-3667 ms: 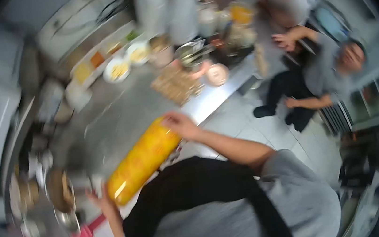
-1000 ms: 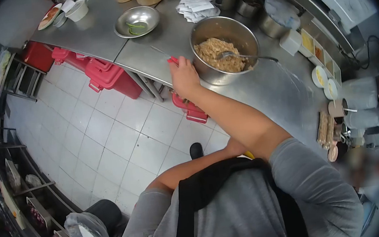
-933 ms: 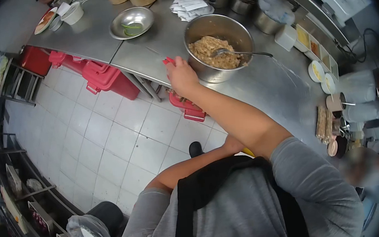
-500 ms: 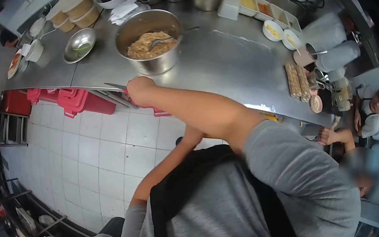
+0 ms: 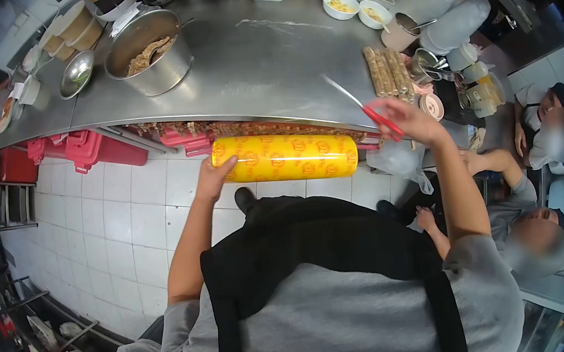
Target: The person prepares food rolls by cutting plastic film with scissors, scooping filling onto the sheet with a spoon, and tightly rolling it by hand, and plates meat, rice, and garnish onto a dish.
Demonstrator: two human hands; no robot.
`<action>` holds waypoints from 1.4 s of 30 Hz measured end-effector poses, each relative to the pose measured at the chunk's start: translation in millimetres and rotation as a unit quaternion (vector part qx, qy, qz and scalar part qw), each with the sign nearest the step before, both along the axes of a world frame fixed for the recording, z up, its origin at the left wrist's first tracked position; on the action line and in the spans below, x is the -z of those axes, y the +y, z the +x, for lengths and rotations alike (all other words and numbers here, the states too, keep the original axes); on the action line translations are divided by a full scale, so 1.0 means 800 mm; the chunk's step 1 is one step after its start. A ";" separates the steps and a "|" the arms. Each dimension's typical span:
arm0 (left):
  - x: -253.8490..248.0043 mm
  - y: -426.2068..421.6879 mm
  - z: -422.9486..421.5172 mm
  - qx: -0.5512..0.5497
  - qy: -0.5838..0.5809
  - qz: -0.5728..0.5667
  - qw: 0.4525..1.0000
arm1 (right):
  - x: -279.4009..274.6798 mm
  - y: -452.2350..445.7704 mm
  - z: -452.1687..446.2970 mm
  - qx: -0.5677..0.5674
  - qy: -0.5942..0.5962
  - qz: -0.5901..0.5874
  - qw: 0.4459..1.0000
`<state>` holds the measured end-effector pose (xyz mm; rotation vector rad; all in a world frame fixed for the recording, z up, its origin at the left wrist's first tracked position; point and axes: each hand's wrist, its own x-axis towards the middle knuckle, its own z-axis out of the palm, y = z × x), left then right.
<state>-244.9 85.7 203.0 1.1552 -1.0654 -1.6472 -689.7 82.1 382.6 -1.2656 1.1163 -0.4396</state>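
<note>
My left hand [image 5: 217,173] grips the left end of a thick yellow roll of cling film [image 5: 287,157], its thumb on top. The roll has a red-orange printed pattern and lies nearly level in front of the counter's edge. At the right, my right hand [image 5: 410,121] is closed around the red handle of a knife [image 5: 380,118]. The narrow blade points up and left over the counter edge, apart from the roll.
On the steel counter [image 5: 247,67] stand a large pot [image 5: 161,78] of food with a spoon in it, a metal bowl [image 5: 77,76] and several wrapped bars [image 5: 385,70]. Pink bins [image 5: 92,151] sit below. Two people are at the right, near a plastic bag [image 5: 396,162].
My right hand has swung from the left to the right with the knife. My left hand has come up into view, holding the yellow roll. The camera view has shifted right.
</note>
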 end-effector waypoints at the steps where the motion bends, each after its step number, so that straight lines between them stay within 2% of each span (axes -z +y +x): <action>1: -0.001 -0.001 -0.001 -0.005 0.005 0.002 1.000 | 0.011 0.018 -0.032 0.008 0.044 0.006 0.999; 4: -0.009 -0.008 0.001 -0.005 0.010 0.017 1.000 | 0.053 0.054 -0.104 -0.025 0.111 0.025 0.993; 5: -0.010 -0.009 0.000 -0.008 0.011 0.021 1.000 | 0.064 0.057 -0.112 -0.022 0.097 0.039 0.994; 8: -0.016 -0.012 0.004 -0.005 -0.002 0.037 0.999 | 0.086 0.051 -0.119 -0.039 0.086 0.078 0.992; 12: -0.022 -0.009 0.001 -0.015 0.000 0.031 0.999 | 0.127 0.022 -0.104 -0.072 0.094 0.046 0.992; 15: -0.026 -0.008 -0.001 -0.011 0.007 0.027 1.000 | 0.122 0.010 -0.082 -0.094 0.098 0.051 0.989; 18: -0.026 -0.006 0.002 -0.014 0.003 0.028 1.000 | 0.125 0.004 -0.068 -0.071 0.047 0.054 0.995; 31: -0.020 -0.013 0.006 -0.019 0.017 0.053 0.998 | 0.119 -0.018 -0.055 -0.095 0.090 0.020 0.991; 42: -0.025 -0.015 0.004 -0.007 0.044 0.063 0.997 | 0.115 -0.048 0.001 -0.126 0.132 -0.032 0.983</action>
